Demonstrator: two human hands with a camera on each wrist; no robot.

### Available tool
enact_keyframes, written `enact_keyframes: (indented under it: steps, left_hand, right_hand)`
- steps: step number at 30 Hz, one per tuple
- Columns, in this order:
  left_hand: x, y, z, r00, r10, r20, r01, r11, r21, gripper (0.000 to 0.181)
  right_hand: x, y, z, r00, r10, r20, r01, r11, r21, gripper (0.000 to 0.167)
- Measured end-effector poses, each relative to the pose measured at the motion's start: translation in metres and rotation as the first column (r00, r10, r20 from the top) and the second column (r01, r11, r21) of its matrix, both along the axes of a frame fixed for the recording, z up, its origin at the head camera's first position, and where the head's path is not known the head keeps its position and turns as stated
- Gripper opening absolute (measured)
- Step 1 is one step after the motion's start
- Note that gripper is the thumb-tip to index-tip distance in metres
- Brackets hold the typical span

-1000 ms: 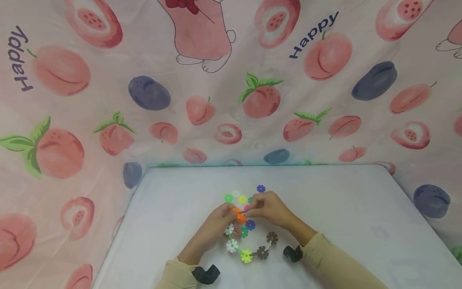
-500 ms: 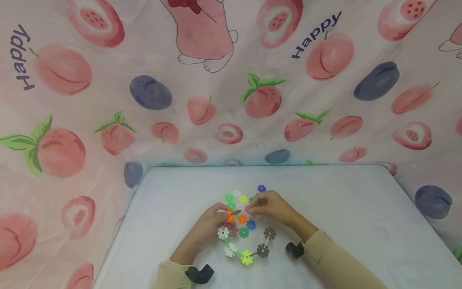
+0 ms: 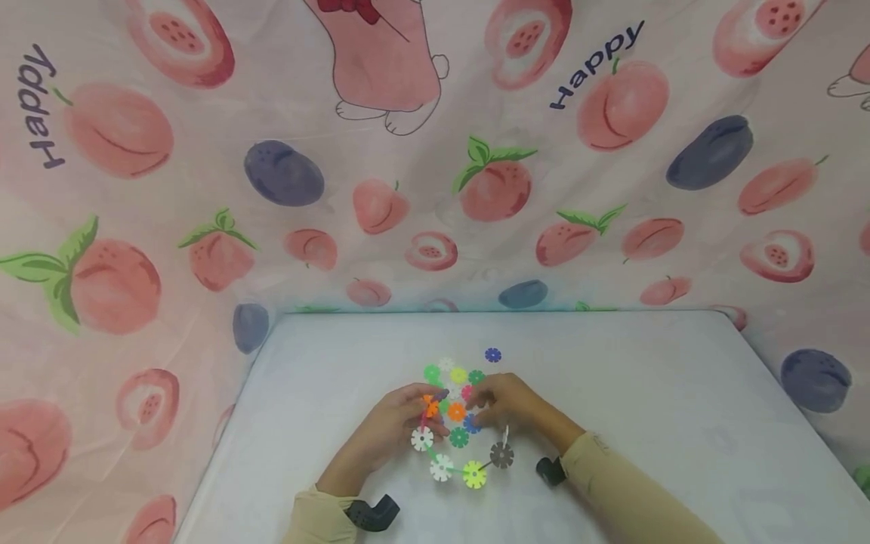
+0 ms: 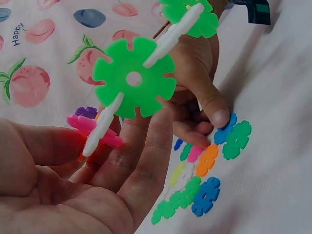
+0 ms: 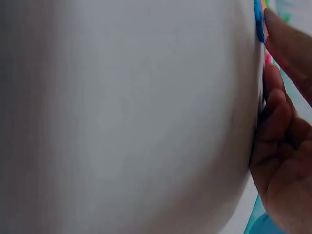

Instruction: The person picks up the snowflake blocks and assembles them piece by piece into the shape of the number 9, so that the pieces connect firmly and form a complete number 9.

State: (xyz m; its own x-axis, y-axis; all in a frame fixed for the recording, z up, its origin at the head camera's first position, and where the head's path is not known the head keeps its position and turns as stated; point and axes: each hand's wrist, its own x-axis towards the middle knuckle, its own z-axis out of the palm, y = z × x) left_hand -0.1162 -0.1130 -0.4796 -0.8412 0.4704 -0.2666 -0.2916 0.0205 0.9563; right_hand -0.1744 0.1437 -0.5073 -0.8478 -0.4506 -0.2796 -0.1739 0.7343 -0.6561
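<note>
1. On the left, the left hand [image 3: 390, 425] has its grip pinched on a flower-disc chain [image 3: 473, 474], at or beside a pink disc [image 4: 80, 124]. Holding near this end probably steadies it and leaves the purple disc [image 4: 87, 112] exposed.
2. From those fingers the chain curves toward the wearer, then round toward the right forearm. Discs are slotted edge to edge, alternately face-on and edge-on, so the notches appear to hold them together.
3. In the middle, loose discs lie on the white table [image 3: 612, 393], among them an orange disc [image 3: 456, 412] and a dark green disc [image 3: 459, 437], clustered between the hands, within easy reach.
4. On the right, the right hand [image 3: 504, 402] is low over the cluster, thumb touching a blue disc [image 4: 225, 132], perhaps steadying it. Whether its grip has closed on that disc, I cannot tell.
</note>
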Motion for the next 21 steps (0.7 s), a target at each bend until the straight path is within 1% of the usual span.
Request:
enact_keyframes:
  steps: [4,8,9,11,14,16,18,21]
  left_hand:
    - [0.0000,0.0007,0.0018,1.000,0.014,0.000,-0.014,1.000,-0.025,0.039]
    - [0.0000,0.0018,0.0041,1.000,0.029,0.000,-0.029,0.999,-0.034,0.038]
    - [0.0000,0.0019,0.0045,1.000,0.031,-0.003,-0.031,0.999,-0.035,0.038]
    - [0.0000,0.0023,0.0052,0.999,0.035,-0.012,-0.035,0.999,-0.034,0.037]
    - [-0.0001,0.0026,0.0058,0.999,0.036,-0.024,-0.037,0.999,-0.039,0.037]
    - [-0.0001,0.0028,0.0056,0.999,0.035,-0.031,-0.036,0.998,-0.044,0.037]
    - [-0.0002,0.0030,0.0055,0.999,0.032,-0.035,-0.034,0.998,-0.048,0.036]
    - [-0.0006,0.0031,0.0049,0.999,0.030,-0.038,-0.031,0.998,-0.047,0.037]
  right_hand:
    - [-0.0006,-0.0066,0.0017,1.000,0.012,-0.008,-0.011,0.996,0.092,0.016]
    - [0.0001,-0.0091,0.0049,1.000,-0.004,0.015,0.002,0.988,0.157,0.017]
    - [0.0008,-0.0090,0.0057,1.000,-0.007,0.020,0.003,0.987,0.161,0.017]
    - [0.0020,-0.0082,0.0059,1.000,0.013,0.003,-0.013,0.987,0.159,0.017]
    - [0.0038,-0.0061,0.0050,0.997,0.064,-0.050,-0.057,0.989,0.133,0.014]
    - [0.0047,-0.0046,0.0041,0.993,0.090,-0.082,-0.080,0.989,0.122,0.015]
    - [0.0051,-0.0039,0.0038,0.993,0.094,-0.078,-0.085,0.990,0.115,0.017]
    - [0.0053,-0.0039,0.0042,0.997,0.071,-0.039,-0.066,0.991,0.117,0.021]
